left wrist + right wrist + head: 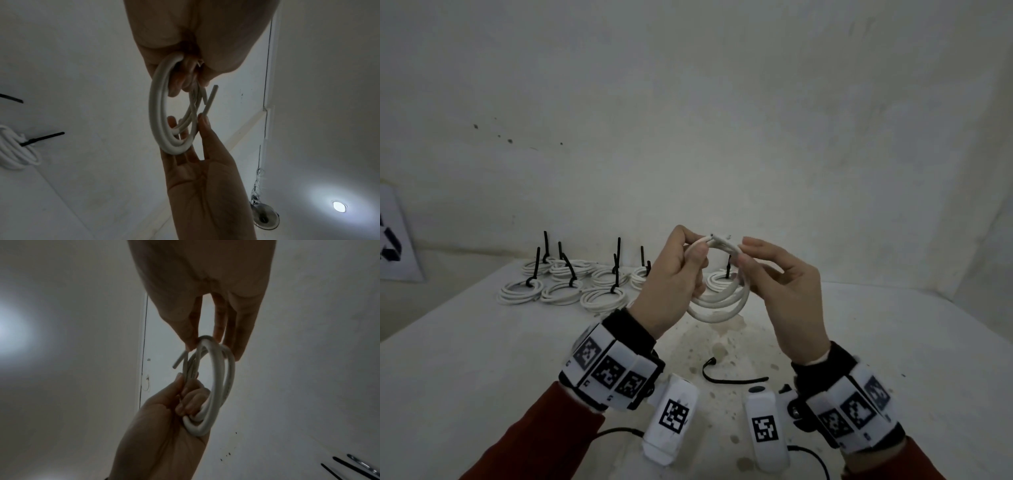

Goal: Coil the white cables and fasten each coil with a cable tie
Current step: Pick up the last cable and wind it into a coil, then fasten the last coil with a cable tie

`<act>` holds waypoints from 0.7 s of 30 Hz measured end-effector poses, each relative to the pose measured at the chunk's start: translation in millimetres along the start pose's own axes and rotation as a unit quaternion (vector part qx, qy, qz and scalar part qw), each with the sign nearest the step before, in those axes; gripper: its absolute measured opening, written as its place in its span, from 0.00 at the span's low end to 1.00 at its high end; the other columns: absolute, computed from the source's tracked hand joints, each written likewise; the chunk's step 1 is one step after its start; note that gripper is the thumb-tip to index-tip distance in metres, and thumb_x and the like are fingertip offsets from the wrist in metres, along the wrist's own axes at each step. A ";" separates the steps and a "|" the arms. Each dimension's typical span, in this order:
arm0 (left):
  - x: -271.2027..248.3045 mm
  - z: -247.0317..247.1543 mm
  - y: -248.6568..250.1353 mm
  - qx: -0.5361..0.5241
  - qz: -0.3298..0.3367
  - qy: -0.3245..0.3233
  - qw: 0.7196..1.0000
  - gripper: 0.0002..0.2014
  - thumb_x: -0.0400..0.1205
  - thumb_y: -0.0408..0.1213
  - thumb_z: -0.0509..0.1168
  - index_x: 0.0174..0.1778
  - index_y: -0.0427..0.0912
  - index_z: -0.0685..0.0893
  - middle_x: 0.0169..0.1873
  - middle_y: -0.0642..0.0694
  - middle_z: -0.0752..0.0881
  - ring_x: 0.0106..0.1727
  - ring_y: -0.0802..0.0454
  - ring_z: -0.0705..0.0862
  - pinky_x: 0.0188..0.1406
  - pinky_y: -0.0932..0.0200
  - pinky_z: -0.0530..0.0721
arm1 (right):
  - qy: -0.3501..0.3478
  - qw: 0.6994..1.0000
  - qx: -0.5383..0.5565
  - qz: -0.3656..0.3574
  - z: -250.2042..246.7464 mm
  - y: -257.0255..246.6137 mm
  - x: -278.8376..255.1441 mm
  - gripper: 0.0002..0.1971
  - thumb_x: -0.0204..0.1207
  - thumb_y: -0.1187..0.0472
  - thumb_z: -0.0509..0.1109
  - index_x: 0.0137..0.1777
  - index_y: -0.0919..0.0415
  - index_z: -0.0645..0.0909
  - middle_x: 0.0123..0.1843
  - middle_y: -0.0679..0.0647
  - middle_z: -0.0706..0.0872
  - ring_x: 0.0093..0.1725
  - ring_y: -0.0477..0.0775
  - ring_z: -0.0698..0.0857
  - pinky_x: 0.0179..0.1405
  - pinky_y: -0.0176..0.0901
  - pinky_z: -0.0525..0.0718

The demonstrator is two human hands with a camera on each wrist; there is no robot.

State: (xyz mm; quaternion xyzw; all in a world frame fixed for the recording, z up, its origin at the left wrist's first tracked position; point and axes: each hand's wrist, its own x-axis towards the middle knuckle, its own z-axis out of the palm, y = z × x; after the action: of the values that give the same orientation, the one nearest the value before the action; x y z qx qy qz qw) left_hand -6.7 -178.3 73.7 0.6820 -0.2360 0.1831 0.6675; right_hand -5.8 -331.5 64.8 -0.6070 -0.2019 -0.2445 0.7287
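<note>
Fingers of the left hand (671,274) curl round the white cable coil (719,301), right hand (787,291) pinching its top, above a loose cable tie (732,377); left wrist view: coil between both hands' fingertips; right wrist view: the same grip

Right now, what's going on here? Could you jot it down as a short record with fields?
Activity: coiling a white cable above the table
Left hand: grips one side of the coil
Right hand: pinches the opposite side with its fingertips
Cable ends: loose at the top, untied
Loose cable tie: on the table, below the hands
Finished coils: several, black ties on, by the wall
</note>
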 end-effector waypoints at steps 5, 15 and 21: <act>-1.4 -1.9 -1.1 -0.005 -0.036 -0.025 0.999 0.08 0.88 0.37 0.53 0.42 0.46 0.70 0.23 0.60 0.69 0.22 0.61 0.63 0.23 0.65 0.66 | -0.015 0.999 -0.029 0.009 -5.4 4.3 -0.3 0.05 0.70 0.68 0.77 0.46 0.63 0.90 0.46 0.57 0.91 0.43 0.65 0.89 0.45 0.52 0.88; -3.4 4.0 -20.8 -0.011 -0.101 0.088 0.991 0.11 0.84 0.48 0.62 0.45 0.43 0.78 0.20 0.55 0.66 0.19 0.60 0.62 0.16 0.66 0.63 | -0.054 0.994 -0.089 0.012 0.6 12.2 -5.4 0.04 0.70 0.64 0.78 0.44 0.56 0.91 0.44 0.57 0.91 0.40 0.56 0.89 0.42 0.45 0.88; -7.3 -22.8 -45.5 0.081 -0.114 0.129 0.982 0.14 0.83 0.47 0.63 0.33 0.47 0.75 0.23 0.55 0.71 0.20 0.61 0.67 0.22 0.63 0.66 | -0.108 0.959 -0.181 0.189 -12.5 49.8 3.8 0.10 0.80 0.55 0.70 0.48 0.62 0.85 0.42 0.57 0.91 0.37 0.55 0.88 0.40 0.48 0.88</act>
State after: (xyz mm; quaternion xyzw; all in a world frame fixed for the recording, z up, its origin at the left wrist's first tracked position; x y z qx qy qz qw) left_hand 14.5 -155.1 33.0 0.7272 -0.0532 0.2107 0.6512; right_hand 27.1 -337.1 25.7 -0.7785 -0.1135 -0.0680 0.6135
